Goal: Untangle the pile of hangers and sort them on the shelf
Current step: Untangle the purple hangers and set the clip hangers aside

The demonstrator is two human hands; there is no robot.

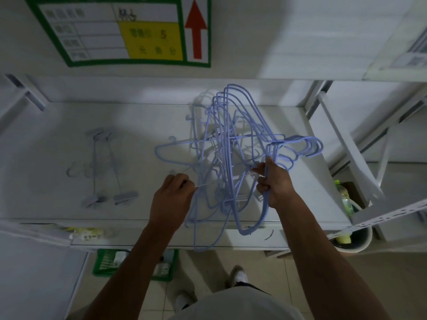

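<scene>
**Blue hangers knotted on the white shelf**

We see the hangers [231,144], thin rods coated in smooth pale blue, heaped in a tangle on the right half of the flat white shelf [57,144]. Their rounded shoulders stand up and cross one another, and a row of curved hooks fans out to the right. The right hand [276,183] has its fingers curled tight round several blue rods at the tangle's right side, holding part of it raised, and some loops hang past the shelf's front edge. The left hand [172,199] pinches a wire [202,185], thin and pale, that runs into the tangle. On the left of the shelf, well apart, lie two grey clip hangers [104,167], slim stems with blocky clips at the ends.
</scene>
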